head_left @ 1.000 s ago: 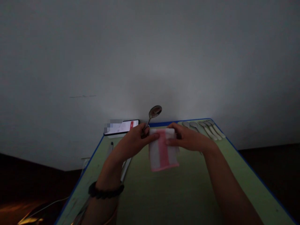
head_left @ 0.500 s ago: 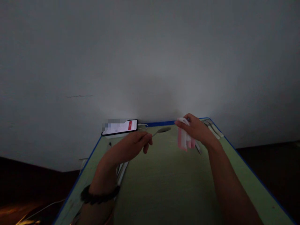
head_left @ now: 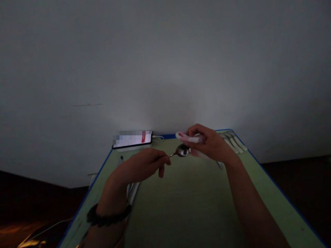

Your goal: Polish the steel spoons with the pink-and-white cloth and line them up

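A metal spoon (head_left: 183, 150) is pinched by its handle in my left hand (head_left: 147, 164), its shiny bowl pointing right above the table. My right hand (head_left: 210, 143) grips a pink and white cloth (head_left: 190, 138), bunched between thumb and fingers. The cloth is right beside the spoon's bowl; whether the two touch I cannot tell. Most of the spoon's handle is hidden by my left fingers.
Several white-handled utensils (head_left: 234, 142) lie at the table's back right corner. More cutlery (head_left: 133, 193) lies partly behind my left forearm. A phone (head_left: 133, 140) with a cable stands at the back left. The green table (head_left: 181, 206) meets a grey wall (head_left: 165, 69).
My right hand has moved left with the cloth, up to the spoon. The spoon has dropped slightly and turned, so its bowl shows more fully.
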Motion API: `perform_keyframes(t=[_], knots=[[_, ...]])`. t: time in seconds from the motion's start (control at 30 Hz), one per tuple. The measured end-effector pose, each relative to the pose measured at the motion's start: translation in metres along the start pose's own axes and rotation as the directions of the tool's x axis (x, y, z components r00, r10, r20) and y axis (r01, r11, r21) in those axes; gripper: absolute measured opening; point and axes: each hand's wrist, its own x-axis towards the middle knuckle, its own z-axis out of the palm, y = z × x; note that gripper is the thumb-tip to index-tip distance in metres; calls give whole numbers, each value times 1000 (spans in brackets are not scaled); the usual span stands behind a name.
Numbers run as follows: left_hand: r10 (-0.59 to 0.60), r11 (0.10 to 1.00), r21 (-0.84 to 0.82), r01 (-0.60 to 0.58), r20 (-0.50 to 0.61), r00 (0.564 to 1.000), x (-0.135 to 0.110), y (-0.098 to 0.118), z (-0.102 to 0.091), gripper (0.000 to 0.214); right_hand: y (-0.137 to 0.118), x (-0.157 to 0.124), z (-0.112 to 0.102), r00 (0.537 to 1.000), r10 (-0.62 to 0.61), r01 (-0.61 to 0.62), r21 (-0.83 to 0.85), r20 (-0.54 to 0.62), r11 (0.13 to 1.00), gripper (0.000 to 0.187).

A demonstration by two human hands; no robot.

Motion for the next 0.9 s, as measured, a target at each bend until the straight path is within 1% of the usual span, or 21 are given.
perform_keyframes(t=[0.13,0.17,0.2,0.23,0.3,0.37,0.43,0.5,0.57,0.6,0.63,0.67,0.7,0.8,0.9], knots=[[-16,1000,-9,16,-13,1000,1,-2,1,30,-6,1,4,990,-28,19,-66,-139,998,19],[-14,1000,-10,14,-11,1000,1,-3,1,30,-7,1,5,988,-30,17,-82,-155,996,19],[-12,1000,-6,12,-8,1000,1,-3,2,30,-7,1,7,990,-32,19,-92,-138,996,19],[-11,1000,1,11,-9,1000,2,-4,2,29,-7,1,9,995,-38,30,-93,-90,995,18],[-22,1000,16,22,-27,999,2,-5,2,29,-7,1,11,996,-78,81,-82,43,993,15],[-41,999,26,42,-47,998,3,-8,2,29,-7,-1,13,982,-144,156,-91,125,984,11],[-46,998,35,48,-64,997,4,-10,1,29,-7,-2,13,967,-188,211,-126,170,969,9],[-30,998,57,35,-95,995,5,-11,-1,29,-6,-3,13,956,-172,212,-155,238,965,9],[-8,996,87,19,-131,991,6,-10,-2,29,-5,-2,16,954,-122,169,-158,273,973,12],[0,995,101,14,-141,990,6,-9,-2,29,-3,-1,19,964,-93,134,-154,248,979,12],[5,994,112,11,-145,989,6,-9,-2,29,0,1,23,978,-65,95,-150,196,984,9],[10,993,118,7,-145,989,7,-8,-1,29,3,2,27,992,-39,57,-149,120,987,8],[15,992,123,3,-143,990,7,-7,0,29,7,4,31,999,-13,20,-153,43,988,12],[26,991,133,-7,-139,990,8,-7,2,29,19,8,41,990,36,-61,-189,-134,980,24],[33,990,141,-13,-139,990,8,-8,2,28,27,8,43,972,81,-126,-199,-219,972,35]])
